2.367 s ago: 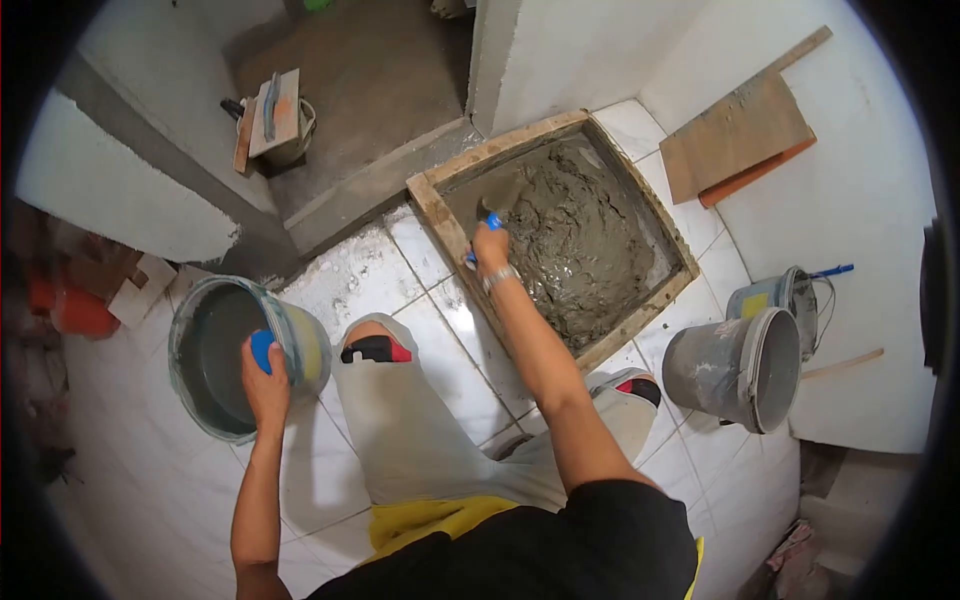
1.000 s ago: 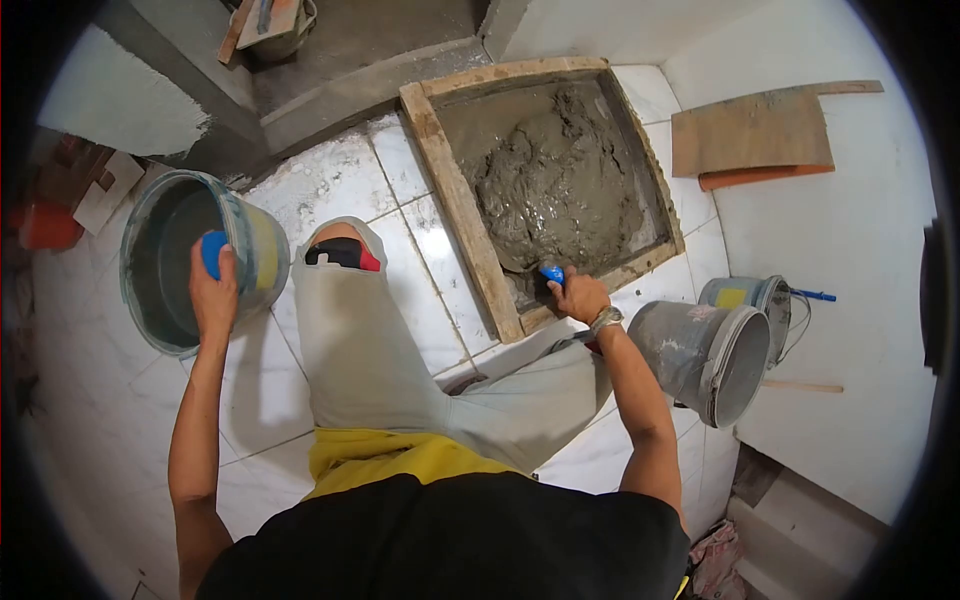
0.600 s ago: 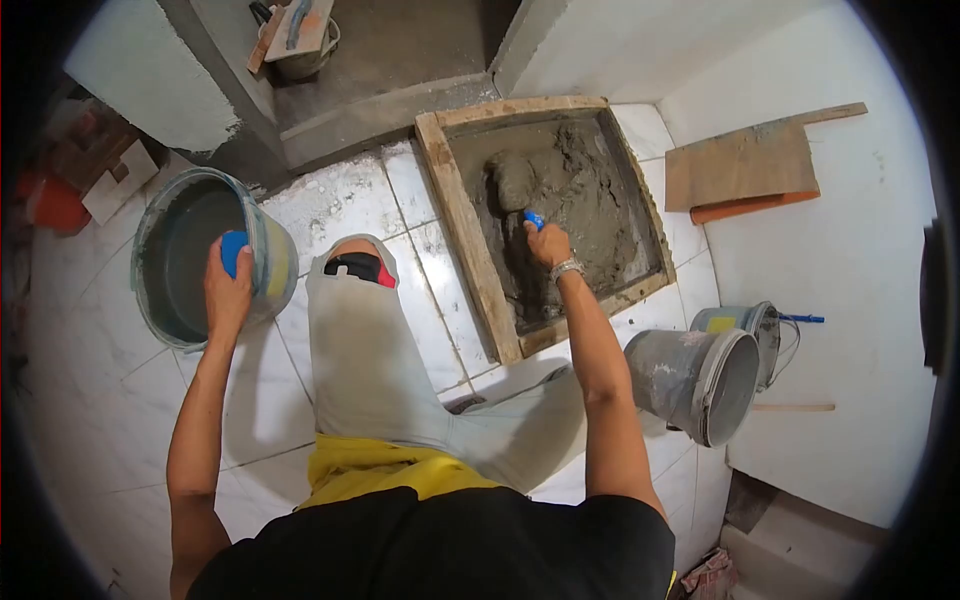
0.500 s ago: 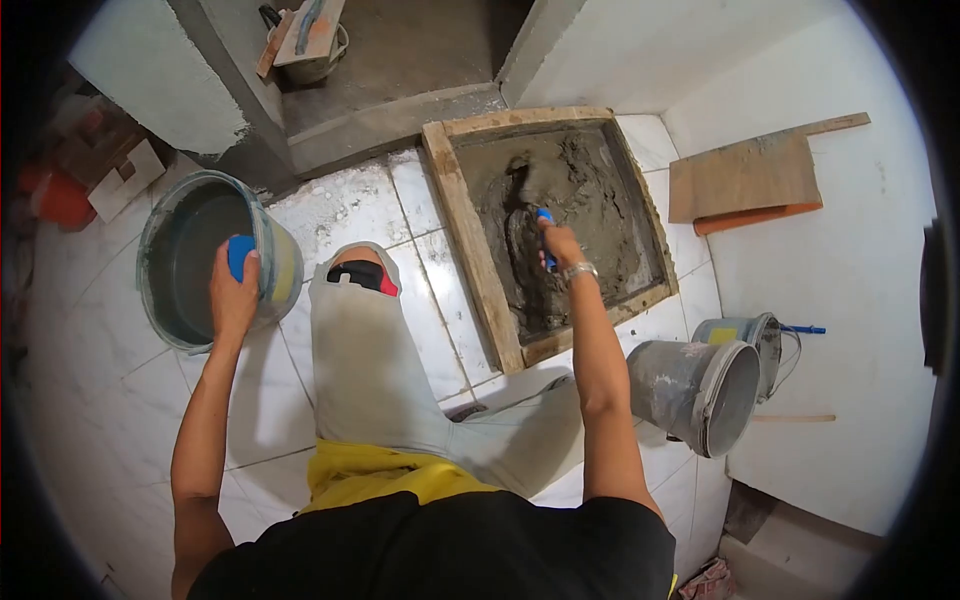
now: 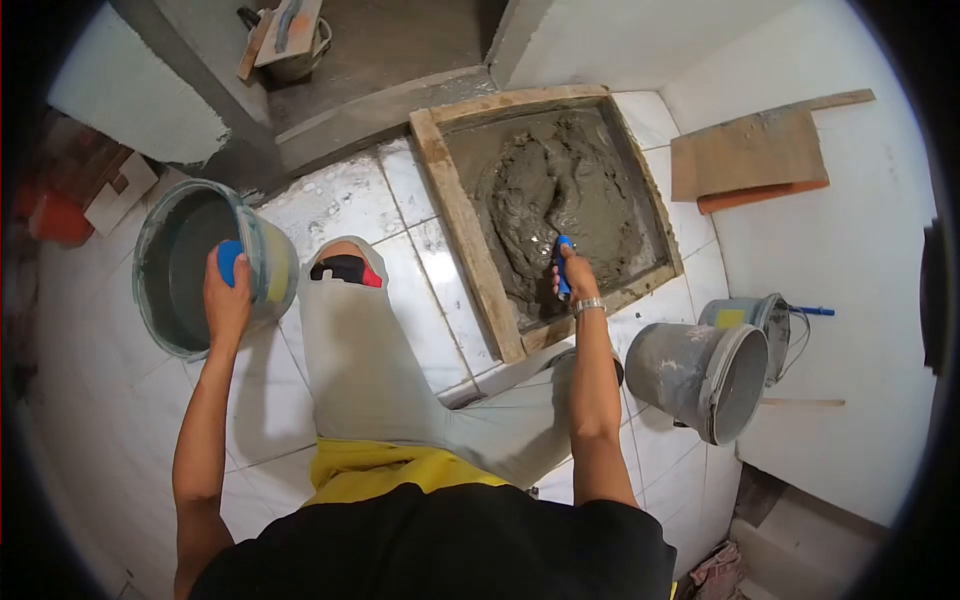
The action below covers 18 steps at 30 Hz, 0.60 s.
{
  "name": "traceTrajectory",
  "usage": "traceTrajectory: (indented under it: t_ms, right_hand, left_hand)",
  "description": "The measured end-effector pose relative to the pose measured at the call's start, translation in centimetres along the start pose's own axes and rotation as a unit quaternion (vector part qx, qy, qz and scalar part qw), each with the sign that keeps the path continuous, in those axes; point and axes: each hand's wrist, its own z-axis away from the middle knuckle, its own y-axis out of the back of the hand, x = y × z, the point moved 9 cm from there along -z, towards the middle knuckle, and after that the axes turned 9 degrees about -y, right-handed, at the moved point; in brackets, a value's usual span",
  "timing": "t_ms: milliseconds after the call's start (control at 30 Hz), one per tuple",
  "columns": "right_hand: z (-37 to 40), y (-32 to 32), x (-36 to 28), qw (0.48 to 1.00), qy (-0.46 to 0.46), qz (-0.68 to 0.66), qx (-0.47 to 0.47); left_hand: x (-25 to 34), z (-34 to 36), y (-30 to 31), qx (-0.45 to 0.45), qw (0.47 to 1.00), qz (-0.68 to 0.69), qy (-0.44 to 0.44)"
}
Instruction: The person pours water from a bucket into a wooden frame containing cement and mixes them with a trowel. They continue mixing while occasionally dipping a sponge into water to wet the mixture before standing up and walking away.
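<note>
My left hand (image 5: 228, 302) is closed round a smooth blue object (image 5: 229, 261) at the near rim of a large bucket (image 5: 282, 262). Grey liquid shows inside that bucket. My right hand (image 5: 577, 274) grips the blue handle of a trowel (image 5: 564, 252), whose blade is hidden in wet grey mortar (image 5: 530, 180). The mortar fills much of a shallow wooden-framed mixing tray (image 5: 462, 235), heaped and furrowed in the middle. My right fist is over the tray's near part, close to its front edge.
Right of the tray, a grey bucket (image 5: 675, 375) lies tilted before another bucket (image 5: 775, 335). A wooden board with a handle (image 5: 745, 160) leans on the white wall. Beyond a raised sill (image 5: 380, 110) stands a bucket (image 5: 295, 65) topped with a board. White tiles (image 5: 320, 205) cover the floor.
My right hand has drawn the trowel back toward me and slightly right, and the mortar has been turned into a new heap. My left hand stays at the bucket rim.
</note>
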Motion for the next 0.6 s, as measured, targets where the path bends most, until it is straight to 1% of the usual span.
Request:
traceTrajectory:
  t_ms: [33, 100, 167, 200, 267, 300, 333, 367, 400, 433, 500, 533, 567, 600]
  right_hand:
    - [-0.5, -0.1, -0.1, 1.000, -0.014, 0.006, 0.002]
    - [1.4, -0.5, -0.6, 0.999, 0.011, 0.015, -0.026]
    - [8.0, -0.6, -1.3, 0.999, 0.021, -0.028, -0.040]
    - [8.5, -0.4, -0.5, 0.999, 0.019, -0.030, -0.035]
    - [9.6, 0.6, -0.2, 0.995, 0.088, -0.001, 0.038]
    - [7.8, 1.6, 0.9, 0.995, 0.087, -0.002, 0.038]
    - [5.0, 3.3, 0.7, 0.959, 0.161, 0.201, 0.114]
    - [3.6, 3.3, -0.2, 0.871, 0.231, 0.392, 0.184]
    - [4.4, 2.6, -0.6, 0.874, 0.213, 0.391, 0.195]
    - [5.9, 1.1, -2.2, 0.874, 0.217, 0.391, 0.190]
    - [8.4, -2.7, -4.2, 0.889, 0.215, 0.394, 0.089]
    - [6.5, -3.4, -3.3, 0.897, 0.096, 0.429, 0.036]
    - [5.1, -3.8, -3.3, 0.899, 0.096, 0.426, 0.037]
    - [3.2, -5.5, -3.7, 0.846, 0.162, 0.505, 0.046]
  left_hand:
    - [0.3, 0.0, -0.2, 0.001, 1.000, 0.004, -0.004]
    - [0.0, 0.1, 0.1, -0.003, 1.000, -0.002, 0.006]
    - [-0.1, -0.1, 0.2, 0.003, 1.000, -0.003, -0.004]
    - [0.0, -0.1, -0.2, 0.002, 1.000, -0.003, -0.011]
    - [0.4, 0.0, -0.1, -0.003, 1.000, -0.004, -0.014]
    - [0.5, -0.1, 0.1, 0.002, 1.000, -0.005, -0.018]
    - [0.5, 0.1, 0.2, 0.003, 1.000, -0.005, -0.019]
    - [-0.1, 0.1, 0.0, -0.008, 1.000, 0.001, 0.003]
    - [-0.5, -0.1, -0.1, -0.017, 1.000, 0.006, 0.024]
    - [-0.3, -0.3, -0.1, -0.011, 1.000, 0.003, 0.026]
    - [0.4, -0.1, 0.0, -0.007, 1.000, 0.000, 0.008]
    - [0.3, 0.1, 0.0, -0.011, 1.000, -0.002, 0.007]
    - [0.3, 0.1, 0.0, -0.009, 1.000, -0.008, -0.006]
    - [0.5, -0.2, 0.0, -0.004, 1.000, -0.013, -0.021]
